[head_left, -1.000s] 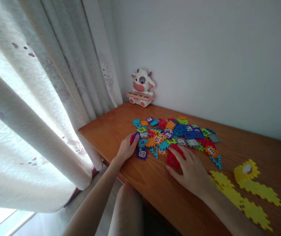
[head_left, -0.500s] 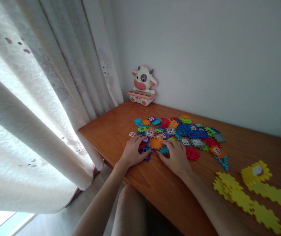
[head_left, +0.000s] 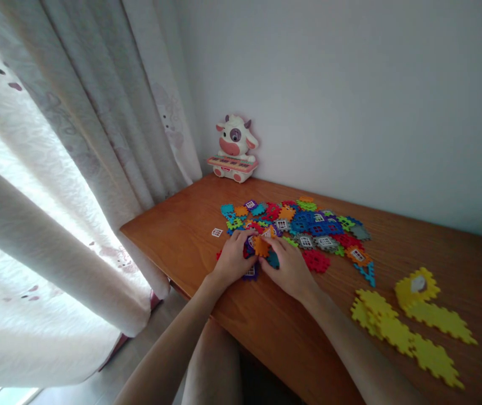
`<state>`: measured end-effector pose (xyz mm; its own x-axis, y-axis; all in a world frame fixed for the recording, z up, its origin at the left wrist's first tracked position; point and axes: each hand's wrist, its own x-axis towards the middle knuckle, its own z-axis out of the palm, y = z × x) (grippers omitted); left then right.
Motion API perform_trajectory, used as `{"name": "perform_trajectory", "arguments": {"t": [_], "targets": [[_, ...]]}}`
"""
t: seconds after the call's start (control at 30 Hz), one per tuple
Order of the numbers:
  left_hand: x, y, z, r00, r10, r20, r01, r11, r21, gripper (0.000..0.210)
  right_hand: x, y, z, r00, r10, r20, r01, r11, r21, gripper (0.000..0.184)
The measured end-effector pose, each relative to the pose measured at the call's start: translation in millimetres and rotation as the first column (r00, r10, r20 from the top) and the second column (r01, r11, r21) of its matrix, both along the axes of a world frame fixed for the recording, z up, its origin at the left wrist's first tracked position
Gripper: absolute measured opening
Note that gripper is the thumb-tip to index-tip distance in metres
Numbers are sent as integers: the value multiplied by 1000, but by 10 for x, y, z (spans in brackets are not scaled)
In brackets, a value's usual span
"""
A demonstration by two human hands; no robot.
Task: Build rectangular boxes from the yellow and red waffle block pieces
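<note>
"Any writing?"

"The cow toy, left of upper centre, has a red label, too small to read."

"And the hands?"

"At frame centre, the left hand curls beside the orange tile; whether it grips, I can't tell. The right hand pinches that tile, probably for control of its toothed edges."

"Those yellow tiles, lower right?"

"Lying apart on the desk, perhaps sorted by colour."

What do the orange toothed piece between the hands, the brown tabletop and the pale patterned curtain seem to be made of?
Orange toothed piece: probably plastic, matte, given its even colour and moulded-looking teeth. Brown flat tabletop: wood or wood veneer, with streaky grain and a soft sheen. Pale patterned curtain: fabric, matte, hanging in soft folds; fibre unclear.
</note>
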<state>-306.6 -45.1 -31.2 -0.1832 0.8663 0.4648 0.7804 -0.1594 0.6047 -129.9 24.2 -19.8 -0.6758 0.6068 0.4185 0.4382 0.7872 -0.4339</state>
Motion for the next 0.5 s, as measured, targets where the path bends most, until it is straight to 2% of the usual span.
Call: {"name": "perform_trajectory", "arguments": {"t": [0.13, 0.27, 0.37, 0.43, 0.5], "targets": [[55, 112, -31, 991, 5, 134, -22, 992, 126, 41, 99, 136, -20, 983, -92, -160, 85, 995, -50, 23], [-20, 105, -99, 958, 91, 270, -135, 980, 149, 43, 245, 272, -17, 934, -308, -181, 263, 936, -234, 35], [-90, 124, -126, 897, 160, 413, -250, 952, 174, 36, 353, 375, -30, 898, -407, -164, 339, 881, -331, 34], [-118, 157, -129, 850, 220, 479, -323, 936, 142, 27, 413, 433, -49, 892, -422, -159, 352, 872, -340, 33], [-128, 185, -127, 827, 277, 489, -356, 931, 75, 23, 462, 470, -74, 909, -387, -156, 342, 905, -252, 35]]}}
